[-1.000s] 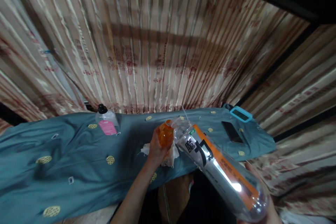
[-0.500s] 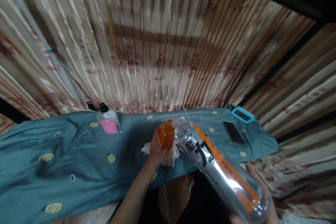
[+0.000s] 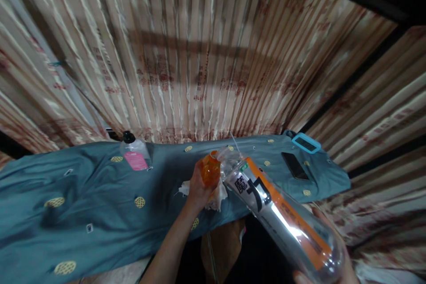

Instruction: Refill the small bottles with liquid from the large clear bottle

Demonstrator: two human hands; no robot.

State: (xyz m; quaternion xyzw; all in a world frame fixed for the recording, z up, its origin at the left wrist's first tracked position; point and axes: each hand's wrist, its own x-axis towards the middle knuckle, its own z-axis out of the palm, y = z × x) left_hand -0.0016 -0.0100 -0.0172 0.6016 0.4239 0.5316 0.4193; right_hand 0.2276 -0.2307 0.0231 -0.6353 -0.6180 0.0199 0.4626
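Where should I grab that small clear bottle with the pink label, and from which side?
Take the small bottle around its clear body, about at the pink label, coming in from the near side. It stands upright on the teal cloth with the curtain close behind it, and its black cap looks too small for a firm hold.

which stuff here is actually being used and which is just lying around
In use:
- big clear bottle, base held by the right hand
- orange cap, gripped by the left hand
- white cloth, under the left hand

Lying about:
- small pink-labelled bottle
- dark phone
- blue-cased device
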